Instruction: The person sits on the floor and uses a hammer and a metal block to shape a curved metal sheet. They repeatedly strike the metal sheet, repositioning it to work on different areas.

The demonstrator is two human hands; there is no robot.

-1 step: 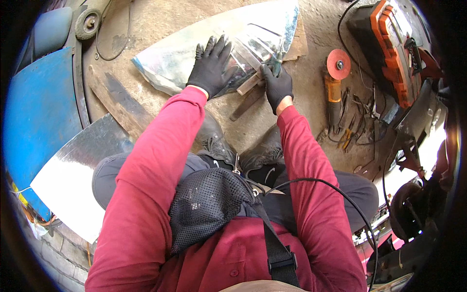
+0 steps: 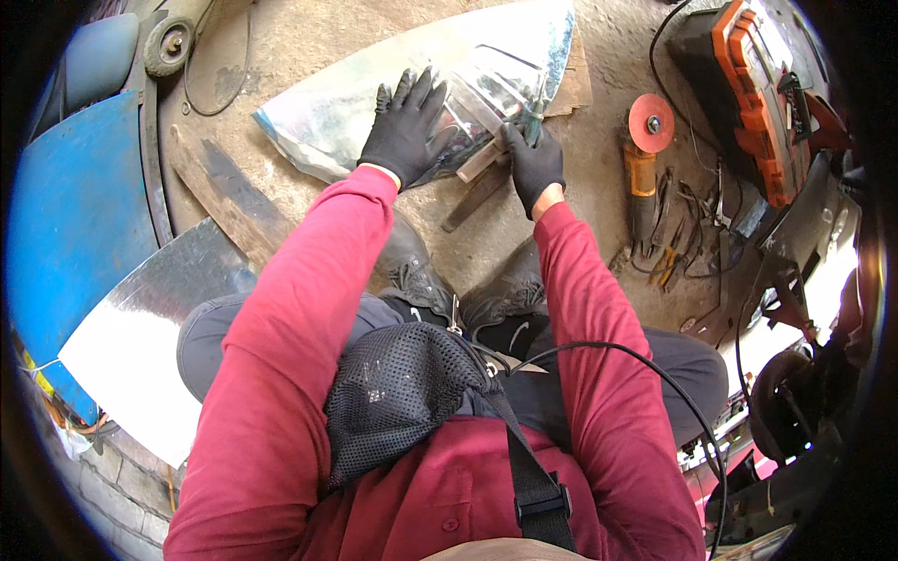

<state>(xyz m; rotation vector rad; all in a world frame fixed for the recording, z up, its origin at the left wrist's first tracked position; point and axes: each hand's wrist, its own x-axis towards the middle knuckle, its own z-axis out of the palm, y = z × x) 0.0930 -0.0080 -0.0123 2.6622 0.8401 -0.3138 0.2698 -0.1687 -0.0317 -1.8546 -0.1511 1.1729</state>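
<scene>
A shiny, curved-edged sheet of metal [image 2: 323,103] lies on the floor in front of me, its rim bluish in places. My left hand [image 2: 404,131], in a black glove, is pressed flat on it with the fingers spread. At the sheet's near right part, my gloved right hand [image 2: 536,166] is closed round a teal-handled tool [image 2: 533,123]; its working end is hard to make out. Beside that hand a pale straight bar [image 2: 479,159] lies across the sheet's near edge. A dark flat strip [image 2: 475,198] sticks out below it.
An angle grinder [image 2: 643,168] with a red disc lies at the right, near pliers and other hand tools [image 2: 669,252]. Beyond is an orange-and-black toolbox [image 2: 748,103]. To the left are a wooden board [image 2: 220,192], a bright metal sheet [image 2: 140,327] and a blue panel [image 2: 84,215].
</scene>
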